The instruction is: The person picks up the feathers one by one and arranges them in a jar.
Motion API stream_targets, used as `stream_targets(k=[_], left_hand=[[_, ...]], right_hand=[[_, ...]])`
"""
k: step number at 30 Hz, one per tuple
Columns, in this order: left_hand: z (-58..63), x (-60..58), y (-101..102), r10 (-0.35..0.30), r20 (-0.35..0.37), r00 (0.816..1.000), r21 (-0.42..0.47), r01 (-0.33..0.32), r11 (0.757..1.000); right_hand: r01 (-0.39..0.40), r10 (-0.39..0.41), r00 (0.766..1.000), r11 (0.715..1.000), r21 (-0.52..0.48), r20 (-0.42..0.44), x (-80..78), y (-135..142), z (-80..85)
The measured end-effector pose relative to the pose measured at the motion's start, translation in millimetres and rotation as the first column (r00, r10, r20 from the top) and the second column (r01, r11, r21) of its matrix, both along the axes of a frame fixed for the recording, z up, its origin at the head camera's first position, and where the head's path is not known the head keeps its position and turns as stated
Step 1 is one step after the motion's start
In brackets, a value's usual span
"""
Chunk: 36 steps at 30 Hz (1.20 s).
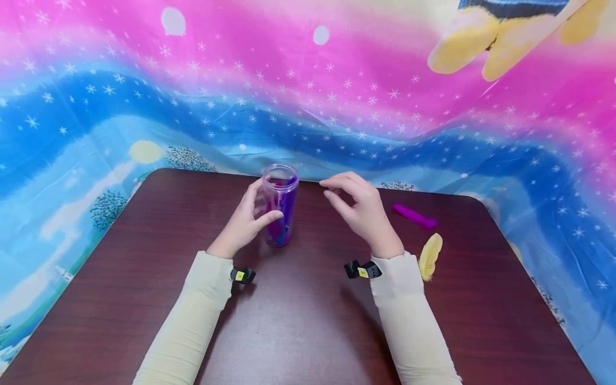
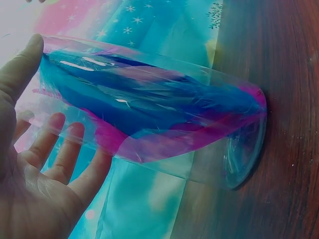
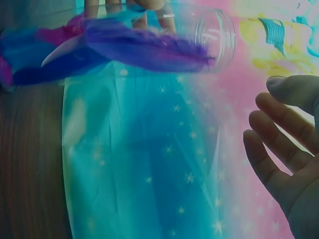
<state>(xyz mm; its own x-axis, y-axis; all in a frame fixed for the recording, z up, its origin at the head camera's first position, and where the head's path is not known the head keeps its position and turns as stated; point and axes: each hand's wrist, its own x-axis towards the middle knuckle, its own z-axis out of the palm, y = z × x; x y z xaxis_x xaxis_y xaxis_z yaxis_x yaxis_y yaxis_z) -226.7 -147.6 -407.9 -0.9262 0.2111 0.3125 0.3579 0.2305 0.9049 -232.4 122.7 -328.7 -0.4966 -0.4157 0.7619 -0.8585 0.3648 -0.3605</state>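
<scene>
A clear plastic jar [image 1: 280, 214] stands upright on the table, without a lid. Blue, purple and pink feathers [image 2: 144, 99] fill it. My left hand [image 1: 247, 219] holds the jar from its left side, thumb on the near wall and fingers round the back. Right of the jar's rim, my right hand [image 1: 353, 206] is raised over the table, thumb and forefinger a little apart. Its loosely bent fingers are empty in the right wrist view, close to the jar's open mouth [image 3: 219, 40]. One purple feather [image 3: 144, 47] lies just inside that mouth.
On the right of the dark wooden table [image 1: 298, 321] lie a magenta feather [image 1: 415, 215] and a yellow feather [image 1: 430, 256], the latter beside my right sleeve. A printed cloth [image 1: 289, 107] with snowflakes hangs behind the table's far edge and along both sides.
</scene>
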Motion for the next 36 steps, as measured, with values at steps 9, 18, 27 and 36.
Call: stream_targets(k=[9,18,27,36], left_hand=[[1.6,0.4,1.6,-0.005,-0.004,1.000,0.002,0.005,1.000],[1.4,2.5,-1.0,0.005,-0.011,1.000,-0.010,-0.005,1.000],[-0.7,2.8,-1.8,0.008,-0.001,1.000,-0.005,-0.008,1.000],[0.6,2.3,-1.5,0.008,-0.009,1.000,-0.024,-0.008,1.000]], right_hand=[[0.105,-0.105,0.993,0.994,0.001,0.057,9.2,27.4,-14.3],[0.180,-0.181,0.982,0.983,0.025,0.055,13.2,48.6,-20.2],[0.267,-0.269,0.959,0.963,0.028,0.088,14.3,71.4,-17.6],[0.391,-0.399,0.896,0.917,0.081,0.196,14.3,102.0,-17.7]])
